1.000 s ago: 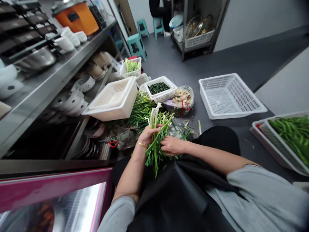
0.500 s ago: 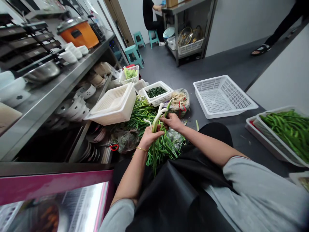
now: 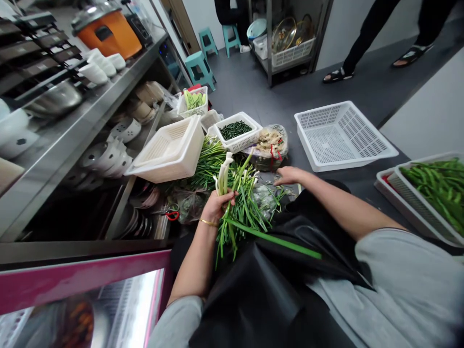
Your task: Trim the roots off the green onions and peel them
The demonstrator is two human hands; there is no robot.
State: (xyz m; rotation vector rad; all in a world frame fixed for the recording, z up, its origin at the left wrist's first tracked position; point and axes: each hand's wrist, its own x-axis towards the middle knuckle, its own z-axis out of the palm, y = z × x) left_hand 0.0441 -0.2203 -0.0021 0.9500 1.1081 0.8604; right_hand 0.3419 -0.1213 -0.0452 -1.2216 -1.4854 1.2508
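Observation:
My left hand (image 3: 215, 205) is closed around a small bunch of scallions (image 3: 224, 175), white ends up and green leaves hanging down. One long green leaf lies across the black apron (image 3: 253, 290) below it. My right hand (image 3: 290, 175) is apart from the bunch, low over some trimmings and crinkled clear plastic (image 3: 266, 195). Its fingers point down and to the left, loosely extended, and I see nothing held in them. Behind and beneath my left hand spreads a heap of scallions (image 3: 210, 162).
White baskets surround me: a bare one (image 3: 322, 164), one with dark green chillies (image 3: 235, 129) and one with long green peppers (image 3: 440, 186). Left are a steel shelf (image 3: 108, 101) and red-handled scissors (image 3: 172, 212). A person's sandaled feet (image 3: 339, 76) are at back right.
My right hand has left the scallions and moved right and down. The bunch stays in my left hand, and a long leaf now stretches over the apron. The person at back right has stepped leftward.

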